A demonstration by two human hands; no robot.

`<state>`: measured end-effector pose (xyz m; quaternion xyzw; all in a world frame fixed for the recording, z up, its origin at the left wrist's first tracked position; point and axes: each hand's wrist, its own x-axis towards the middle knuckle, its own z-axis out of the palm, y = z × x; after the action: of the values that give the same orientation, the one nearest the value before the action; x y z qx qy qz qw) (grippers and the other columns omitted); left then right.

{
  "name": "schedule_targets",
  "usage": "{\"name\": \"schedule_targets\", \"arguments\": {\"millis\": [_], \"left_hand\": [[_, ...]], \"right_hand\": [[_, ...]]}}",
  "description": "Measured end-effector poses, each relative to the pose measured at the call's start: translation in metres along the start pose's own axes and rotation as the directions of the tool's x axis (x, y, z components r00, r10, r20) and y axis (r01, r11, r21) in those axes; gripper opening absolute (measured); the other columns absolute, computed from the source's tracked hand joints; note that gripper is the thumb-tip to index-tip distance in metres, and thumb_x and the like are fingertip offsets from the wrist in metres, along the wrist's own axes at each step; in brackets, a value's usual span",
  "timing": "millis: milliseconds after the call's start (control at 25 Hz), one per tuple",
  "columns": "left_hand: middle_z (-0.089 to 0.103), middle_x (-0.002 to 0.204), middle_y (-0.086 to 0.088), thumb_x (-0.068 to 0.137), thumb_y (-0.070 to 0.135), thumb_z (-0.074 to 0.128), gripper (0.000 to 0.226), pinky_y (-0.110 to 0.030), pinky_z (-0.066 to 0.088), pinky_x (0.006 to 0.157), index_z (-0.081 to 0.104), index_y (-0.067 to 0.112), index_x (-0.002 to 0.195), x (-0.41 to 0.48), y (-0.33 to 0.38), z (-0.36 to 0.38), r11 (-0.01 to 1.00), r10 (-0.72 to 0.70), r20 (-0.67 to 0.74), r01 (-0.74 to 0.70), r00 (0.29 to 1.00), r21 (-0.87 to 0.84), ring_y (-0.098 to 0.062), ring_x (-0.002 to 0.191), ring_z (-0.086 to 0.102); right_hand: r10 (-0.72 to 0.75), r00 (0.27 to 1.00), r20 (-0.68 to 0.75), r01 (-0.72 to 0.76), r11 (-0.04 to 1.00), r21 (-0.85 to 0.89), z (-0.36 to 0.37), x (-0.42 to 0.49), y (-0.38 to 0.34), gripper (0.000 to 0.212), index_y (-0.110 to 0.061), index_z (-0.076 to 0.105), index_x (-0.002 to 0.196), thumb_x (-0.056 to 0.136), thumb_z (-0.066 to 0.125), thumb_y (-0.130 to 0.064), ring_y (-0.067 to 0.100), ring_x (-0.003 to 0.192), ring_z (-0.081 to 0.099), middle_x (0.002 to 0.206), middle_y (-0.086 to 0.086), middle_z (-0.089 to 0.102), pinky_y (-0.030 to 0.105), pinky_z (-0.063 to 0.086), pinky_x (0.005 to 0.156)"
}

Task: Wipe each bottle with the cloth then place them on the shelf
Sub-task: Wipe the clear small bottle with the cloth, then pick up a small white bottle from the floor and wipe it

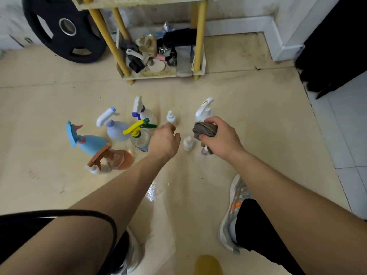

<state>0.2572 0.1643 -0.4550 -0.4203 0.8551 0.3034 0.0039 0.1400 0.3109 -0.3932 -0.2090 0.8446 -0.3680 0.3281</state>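
Several spray bottles stand on the beige floor: a blue one (90, 142), an orange one (119, 158), a pale blue one (116, 130), a clear one with a yellow trigger (140, 138), a clear one with a white-blue trigger (146, 114) and a white one (203, 111). Small white bottles (170, 117) (188, 143) stand between my hands. My left hand (164, 141) hovers over them with fingers loosely curled, holding nothing. My right hand (220, 138) grips a grey cloth (204, 130). The yellow-legged shelf (198, 36) stands behind.
The shelf's bottom tray (151, 76) is full of brushes, socks and clutter. A black weight plate (63, 30) leans on the wall at the left. A dark cabinet (337, 46) stands at the right. My shoe (236, 195) rests on the floor at the lower right.
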Motion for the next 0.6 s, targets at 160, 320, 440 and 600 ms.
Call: {"name": "schedule_targets", "arguments": {"millis": [160,320,440,600], "left_hand": [[0.055,0.134,-0.017,0.098,0.032,0.057,0.05,-0.037,0.044,0.095,0.044,0.004,0.137,0.031,-0.006,0.024,0.955,-0.259,0.098,0.269,0.961,-0.12,-0.035,0.122,0.054],[0.053,0.134,-0.017,0.096,0.027,0.058,0.051,-0.035,0.041,0.088,0.038,0.007,0.139,0.067,-0.005,0.052,0.894,-0.366,0.054,0.367,0.929,-0.257,-0.037,0.122,0.052],[0.046,0.142,-0.015,0.096,0.025,0.057,0.055,-0.043,0.043,0.101,0.034,0.011,0.144,0.089,-0.005,0.065,0.849,-0.449,-0.007,0.425,0.893,-0.314,-0.037,0.129,0.046],[0.045,0.137,-0.013,0.097,0.026,0.056,0.043,-0.047,0.047,0.099,0.042,0.017,0.136,0.105,-0.01,0.076,0.833,-0.458,-0.106,0.384,0.883,-0.398,-0.036,0.119,0.052]], "right_hand": [[-0.039,0.999,-0.008,0.039,0.999,-0.016,0.012,0.015,-0.005,0.043,-0.03,0.059,0.125,0.084,0.072,-0.024,0.014,0.095,0.063,0.106,-0.008,0.067,0.024,0.045,0.077],[-0.071,0.997,-0.017,0.071,0.997,-0.029,0.017,0.031,0.003,0.042,-0.031,0.06,0.123,0.084,0.072,-0.024,0.012,0.092,0.064,0.104,-0.009,0.068,0.019,0.046,0.075],[-0.083,0.996,-0.024,0.083,0.996,-0.022,0.019,0.039,0.009,0.039,-0.032,0.061,0.12,0.083,0.073,-0.024,0.008,0.088,0.063,0.1,-0.012,0.068,0.007,0.041,0.068],[-0.076,0.997,-0.022,0.076,0.997,0.009,0.02,0.045,0.014,0.036,-0.032,0.062,0.118,0.084,0.073,-0.024,0.006,0.084,0.064,0.095,-0.012,0.068,0.008,0.04,0.064]]}}
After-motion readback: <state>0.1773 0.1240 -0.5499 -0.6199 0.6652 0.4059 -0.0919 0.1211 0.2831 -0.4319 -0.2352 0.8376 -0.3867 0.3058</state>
